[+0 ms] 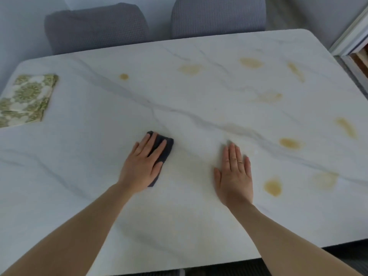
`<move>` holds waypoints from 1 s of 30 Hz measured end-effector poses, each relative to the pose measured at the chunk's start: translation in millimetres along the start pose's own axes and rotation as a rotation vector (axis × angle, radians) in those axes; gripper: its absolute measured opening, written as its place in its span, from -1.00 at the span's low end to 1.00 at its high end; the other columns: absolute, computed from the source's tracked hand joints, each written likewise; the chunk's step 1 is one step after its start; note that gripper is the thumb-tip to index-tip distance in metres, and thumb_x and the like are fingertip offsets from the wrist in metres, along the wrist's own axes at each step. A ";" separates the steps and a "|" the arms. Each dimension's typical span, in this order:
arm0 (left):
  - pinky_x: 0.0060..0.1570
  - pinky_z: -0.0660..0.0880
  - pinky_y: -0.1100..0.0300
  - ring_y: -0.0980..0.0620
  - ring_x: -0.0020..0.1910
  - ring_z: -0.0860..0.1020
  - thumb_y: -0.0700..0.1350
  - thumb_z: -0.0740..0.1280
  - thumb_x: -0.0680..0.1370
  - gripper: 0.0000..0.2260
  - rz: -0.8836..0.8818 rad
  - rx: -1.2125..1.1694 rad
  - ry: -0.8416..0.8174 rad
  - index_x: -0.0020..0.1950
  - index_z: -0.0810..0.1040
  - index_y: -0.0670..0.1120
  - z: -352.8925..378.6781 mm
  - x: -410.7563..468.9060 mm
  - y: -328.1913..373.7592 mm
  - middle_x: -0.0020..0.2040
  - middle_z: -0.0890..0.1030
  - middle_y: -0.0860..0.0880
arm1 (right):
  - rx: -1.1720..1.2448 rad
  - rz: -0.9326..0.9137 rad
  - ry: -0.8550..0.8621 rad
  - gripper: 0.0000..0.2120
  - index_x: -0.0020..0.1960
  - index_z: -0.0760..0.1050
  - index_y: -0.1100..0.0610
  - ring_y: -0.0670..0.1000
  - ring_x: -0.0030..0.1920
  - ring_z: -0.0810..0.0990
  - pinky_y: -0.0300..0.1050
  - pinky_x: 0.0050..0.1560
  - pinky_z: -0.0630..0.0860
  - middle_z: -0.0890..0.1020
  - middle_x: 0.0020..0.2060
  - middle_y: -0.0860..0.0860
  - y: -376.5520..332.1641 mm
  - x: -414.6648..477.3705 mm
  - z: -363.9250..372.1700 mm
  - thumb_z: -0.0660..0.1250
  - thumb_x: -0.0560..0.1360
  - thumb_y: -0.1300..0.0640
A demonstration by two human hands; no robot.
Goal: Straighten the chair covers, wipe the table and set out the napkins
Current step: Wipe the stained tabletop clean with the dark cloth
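A white marble table (99, 156) fills the view. My left hand (142, 163) presses a dark grey cloth (168, 145) flat on the tabletop near the middle, fingers straight. My right hand (235, 172) lies flat on the bare surface to the right of the cloth, fingers straight, a ring on one finger. Several yellowish stains (272, 187) mark the table's right half and far side. A stack of green-patterned napkins (25, 99) lies at the left edge. Two chairs with grey covers stand behind the far edge, one darker (95, 26) and one lighter (219, 16).
A white door frame (350, 38) stands at the right, past the table's far corner. Dark floor (239, 267) shows below the table's near edge. A pale wall lies behind the chairs.
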State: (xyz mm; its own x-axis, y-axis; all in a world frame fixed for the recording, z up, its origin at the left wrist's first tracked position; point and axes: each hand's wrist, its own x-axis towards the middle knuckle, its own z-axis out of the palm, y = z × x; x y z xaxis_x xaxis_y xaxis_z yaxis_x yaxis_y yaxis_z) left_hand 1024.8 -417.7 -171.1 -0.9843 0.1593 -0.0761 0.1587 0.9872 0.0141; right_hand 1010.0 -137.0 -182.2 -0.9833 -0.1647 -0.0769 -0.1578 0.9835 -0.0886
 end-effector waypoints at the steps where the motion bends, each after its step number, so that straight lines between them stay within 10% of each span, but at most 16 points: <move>1: 0.39 0.25 -0.19 -0.18 0.53 0.09 0.09 -0.05 0.59 -0.47 -0.142 -0.027 0.003 0.54 0.14 -0.04 -1.5 -4.5 -12.3 0.55 0.12 -0.18 | 0.003 0.005 0.003 -0.38 0.52 0.05 0.24 0.08 0.53 0.05 0.06 0.47 -0.05 0.10 0.52 0.14 -0.8 -0.6 0.2 -0.11 0.55 -0.07; 6: 0.49 -0.01 -0.09 -0.16 0.55 -0.09 0.06 0.03 0.62 -0.45 -0.737 -0.161 0.002 0.57 -0.05 -0.01 -6.9 23.0 44.0 0.57 -0.04 -0.19 | 0.023 -0.013 0.024 -0.38 0.51 0.05 0.26 0.09 0.53 0.06 0.07 0.46 -0.07 0.11 0.52 0.16 1.9 -0.3 3.4 -0.11 0.55 -0.06; 12: 0.45 0.16 -0.11 -0.14 0.54 0.07 0.09 0.00 0.57 -0.48 -0.292 -0.125 -0.002 0.54 0.15 0.03 0.3 -8.4 165.1 0.55 0.12 -0.16 | 0.125 -0.095 -0.088 -0.41 0.53 -0.17 0.21 0.05 0.54 -0.20 0.02 0.51 -0.22 -0.14 0.54 0.10 11.4 -0.6 -7.4 -0.09 0.61 -0.02; 17: 0.44 0.20 -0.11 -0.10 0.55 0.05 0.06 0.09 0.59 -0.50 -0.138 -0.085 0.032 0.53 0.19 0.02 13.8 -98.1 170.3 0.56 0.11 -0.11 | 0.196 -0.357 -0.082 -0.43 0.52 0.07 0.17 0.06 0.54 -0.02 -0.02 0.46 0.09 0.04 0.54 0.08 79.7 -11.7 -39.0 0.14 0.55 0.13; 25: 0.47 -0.01 -0.13 -0.17 0.54 -0.09 0.05 0.04 0.60 -0.46 -1.239 -0.317 0.066 0.56 0.03 -0.03 3.4 -72.5 234.0 0.57 -0.03 -0.20 | 0.088 -0.028 0.006 -0.38 0.53 0.04 0.19 0.06 0.53 0.02 0.08 0.48 0.03 0.04 0.54 0.07 282.3 -49.4 -42.5 -0.03 0.53 -0.05; 30: 0.38 0.17 -0.24 -0.31 0.50 0.08 0.07 0.07 0.55 -0.42 -1.014 -0.257 0.090 0.53 0.16 -0.15 2.7 -35.6 326.3 0.50 0.14 -0.34 | 0.028 -0.025 -0.009 -0.29 0.55 -0.08 0.15 0.01 0.54 -0.10 0.02 0.50 -0.23 -0.05 0.54 0.03 300.4 -57.6 -28.0 -0.24 0.50 -0.20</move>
State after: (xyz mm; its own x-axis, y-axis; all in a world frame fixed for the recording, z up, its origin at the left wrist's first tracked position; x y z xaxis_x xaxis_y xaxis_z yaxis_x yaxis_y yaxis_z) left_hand 1111.9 -101.3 -166.5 -0.6510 -0.7530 -0.0961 -0.7539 0.6267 0.1970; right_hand 1016.7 170.0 -176.5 -0.9782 -0.1901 -0.0830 -0.1797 0.9765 -0.1187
